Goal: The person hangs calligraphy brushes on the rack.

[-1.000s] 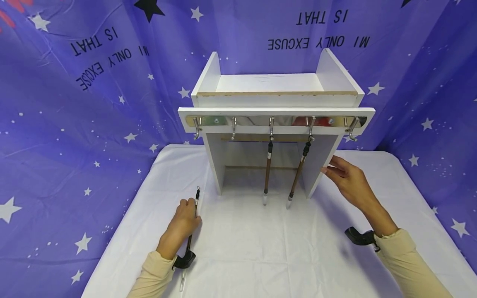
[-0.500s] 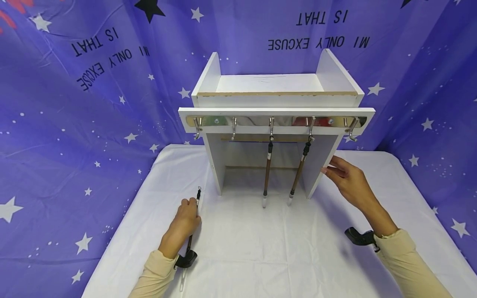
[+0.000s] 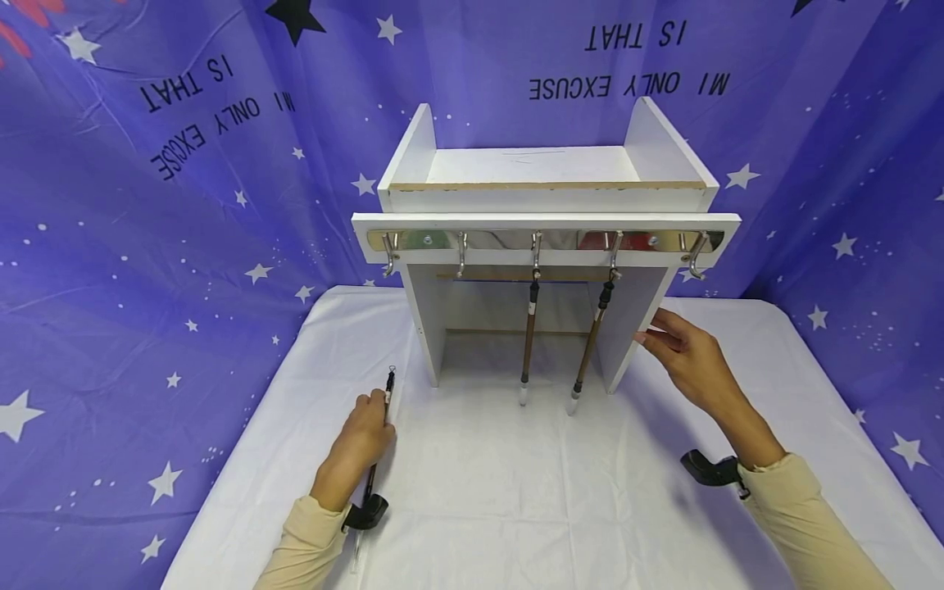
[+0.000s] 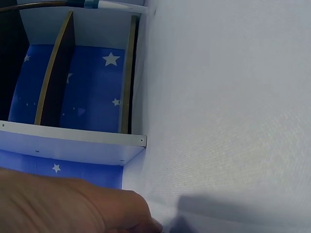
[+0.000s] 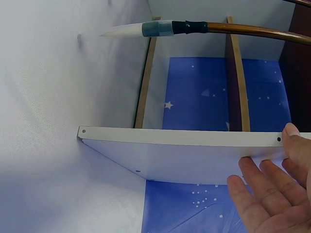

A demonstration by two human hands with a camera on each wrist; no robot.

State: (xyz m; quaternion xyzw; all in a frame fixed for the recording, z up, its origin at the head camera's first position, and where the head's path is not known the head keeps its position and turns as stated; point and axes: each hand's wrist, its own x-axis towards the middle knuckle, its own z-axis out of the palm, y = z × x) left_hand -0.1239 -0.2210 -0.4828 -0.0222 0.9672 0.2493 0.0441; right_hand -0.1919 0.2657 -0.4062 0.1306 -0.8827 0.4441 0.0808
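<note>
My left hand (image 3: 360, 442) grips a slim calligraphy brush (image 3: 370, 482) low over the left side of the table, its looped end pointing away and its pale tip towards me. Part of that brush is hidden by the hand and the wrist camera. On the right, my right hand (image 3: 693, 360) holds the side panel of a white shelf unit (image 3: 546, 199), thumb on the front edge, fingers against the outer face. Two brown calligraphy brushes hang tip down from the unit's hooks: one brush (image 3: 528, 336) at the middle, another brush (image 3: 590, 344) to its right.
A metal hook rail (image 3: 494, 239) runs across the unit's front. The left-end hook (image 3: 388, 254), the hook beside it (image 3: 462, 254) and the right-end hook (image 3: 696, 254) hold nothing. A white cloth (image 3: 487, 492) covers the table; a purple star curtain (image 3: 147, 287) stands behind.
My left hand and its brush have shifted very slightly left and away from me. The hanging brushes sway a little. My right hand stays at the panel.
</note>
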